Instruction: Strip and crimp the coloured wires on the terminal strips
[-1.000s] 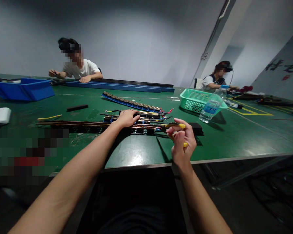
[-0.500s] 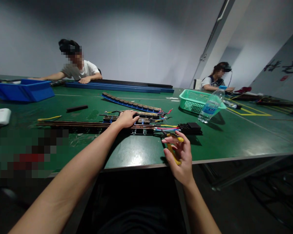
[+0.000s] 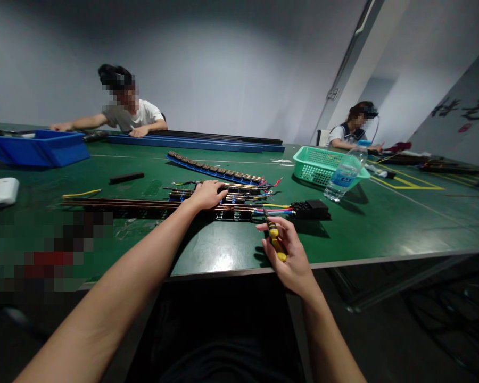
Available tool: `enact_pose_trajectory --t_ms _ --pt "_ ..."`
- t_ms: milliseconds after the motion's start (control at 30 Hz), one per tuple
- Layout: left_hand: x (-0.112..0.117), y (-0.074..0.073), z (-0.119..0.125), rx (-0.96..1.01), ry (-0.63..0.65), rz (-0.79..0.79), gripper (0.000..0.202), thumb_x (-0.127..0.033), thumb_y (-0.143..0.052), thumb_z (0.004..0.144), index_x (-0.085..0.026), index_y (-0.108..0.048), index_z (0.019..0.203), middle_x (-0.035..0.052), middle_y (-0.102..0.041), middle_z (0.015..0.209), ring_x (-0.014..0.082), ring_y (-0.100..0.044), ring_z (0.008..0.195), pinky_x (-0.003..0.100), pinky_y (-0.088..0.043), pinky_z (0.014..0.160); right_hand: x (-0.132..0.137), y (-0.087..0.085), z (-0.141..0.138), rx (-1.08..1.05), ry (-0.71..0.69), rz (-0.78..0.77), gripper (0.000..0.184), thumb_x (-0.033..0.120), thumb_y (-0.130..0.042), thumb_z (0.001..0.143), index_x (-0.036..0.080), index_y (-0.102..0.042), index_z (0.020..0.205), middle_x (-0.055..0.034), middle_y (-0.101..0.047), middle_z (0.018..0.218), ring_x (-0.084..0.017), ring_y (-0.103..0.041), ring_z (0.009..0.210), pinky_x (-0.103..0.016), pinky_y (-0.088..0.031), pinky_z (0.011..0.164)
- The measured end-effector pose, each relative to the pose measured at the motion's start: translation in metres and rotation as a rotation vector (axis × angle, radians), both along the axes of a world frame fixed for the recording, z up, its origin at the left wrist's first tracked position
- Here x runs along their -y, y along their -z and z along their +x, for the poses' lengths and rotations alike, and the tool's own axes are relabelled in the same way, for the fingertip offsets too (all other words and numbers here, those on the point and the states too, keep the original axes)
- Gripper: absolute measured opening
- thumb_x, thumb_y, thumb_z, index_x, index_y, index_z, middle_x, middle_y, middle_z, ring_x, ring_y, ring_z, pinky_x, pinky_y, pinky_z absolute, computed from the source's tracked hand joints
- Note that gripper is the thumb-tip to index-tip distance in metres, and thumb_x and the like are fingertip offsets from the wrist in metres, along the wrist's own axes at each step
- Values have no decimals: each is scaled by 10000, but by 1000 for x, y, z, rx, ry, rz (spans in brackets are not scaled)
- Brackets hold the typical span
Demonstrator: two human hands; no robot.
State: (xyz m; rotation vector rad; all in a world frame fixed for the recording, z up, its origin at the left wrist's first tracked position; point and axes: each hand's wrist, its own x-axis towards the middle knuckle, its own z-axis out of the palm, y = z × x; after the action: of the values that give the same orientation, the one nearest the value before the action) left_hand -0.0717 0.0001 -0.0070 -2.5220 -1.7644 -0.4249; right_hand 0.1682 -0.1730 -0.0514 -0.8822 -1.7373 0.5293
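My left hand is on top of a long black rail with copper-coloured strips. Its fingers curl down over the far side, where shorter blue-and-copper pieces lie; the fingertips are partly hidden. My right hand holds yellow-and-black pliers, their jaws pointing up toward the rail's right end. Close to the jaws, yellow, red and blue wires run from the rail into a black end block.
Behind the rail lies another blue-and-copper strip. A green basket and a water bottle stand to the right, a blue bin far left. Two co-workers sit across the green table, beyond long blue bars.
The pliers have turned in my right hand; their handles have come together and the jaws point upward. My right hand has shifted slightly left, while my left hand stays put.
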Motion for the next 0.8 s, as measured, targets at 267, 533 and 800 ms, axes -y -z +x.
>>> enact_pose_trajectory --t_ms 267,533,800 --pt "2 -1 1 -3 11 -3 514 -474 -373 1002 -213 -587 1388 95 -580 1445 304 -513 1329 461 -411 1092 -5 4 -15 485 77 179 539 189 -492 960 246 -436 1494 -18 -657 787 -163 -615 663 -271 -482 661" --pt "2 0 0 0 -8 -1 490 -476 -385 1001 -238 -589 1378 80 -573 1456 286 -506 1343 434 -405 1100 -5 -9 -5 805 29 155 588 82 -466 883 246 -540 1443 -24 -639 724 -157 -556 595 -261 -367 596" --pt "-1 0 0 -11 8 2 479 -480 -387 1011 -242 -592 1373 83 -579 1449 297 -514 1337 440 -417 1087 3 -16 -2 284 -207 -195 518 399 -683 865 264 -428 1295 89 -478 636 -121 -454 559 -242 -340 568"
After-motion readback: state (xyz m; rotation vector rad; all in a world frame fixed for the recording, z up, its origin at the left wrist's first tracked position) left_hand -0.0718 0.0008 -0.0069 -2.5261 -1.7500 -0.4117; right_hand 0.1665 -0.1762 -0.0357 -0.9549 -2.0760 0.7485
